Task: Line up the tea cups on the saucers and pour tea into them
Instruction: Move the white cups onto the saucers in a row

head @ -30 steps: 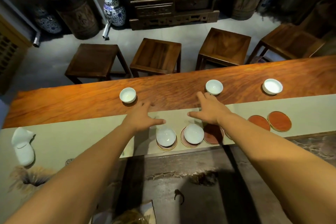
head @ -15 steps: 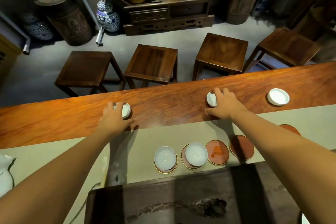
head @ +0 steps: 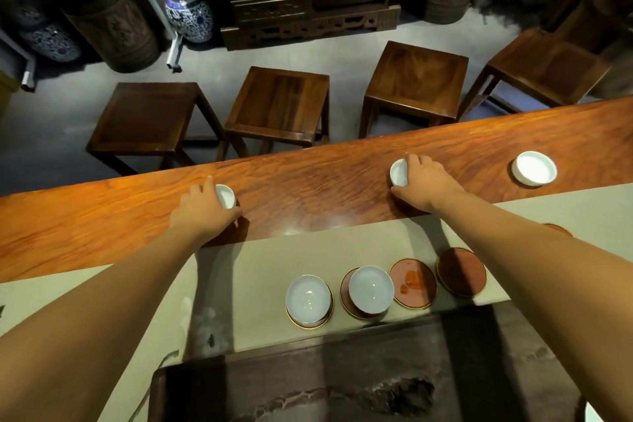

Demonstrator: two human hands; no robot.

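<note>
On the far side of the table (head: 308,188), the left hand (head: 202,212) has its fingers wrapped round one cup (head: 226,196); the right hand (head: 424,183) grips another (head: 399,173). Two cups sit on near saucers (head: 346,295).

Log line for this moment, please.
left hand: on far cup | right hand: on far cup | saucers: two filled, two bare | tea: unpoured

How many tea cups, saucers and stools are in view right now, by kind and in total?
Tea cups: 5, two on saucers, one under the left hand, one under the right hand, one loose at far right.
Saucers: 5, two bare, one mostly hidden behind the right forearm.
Stools: 4.
Total: 14.
</note>
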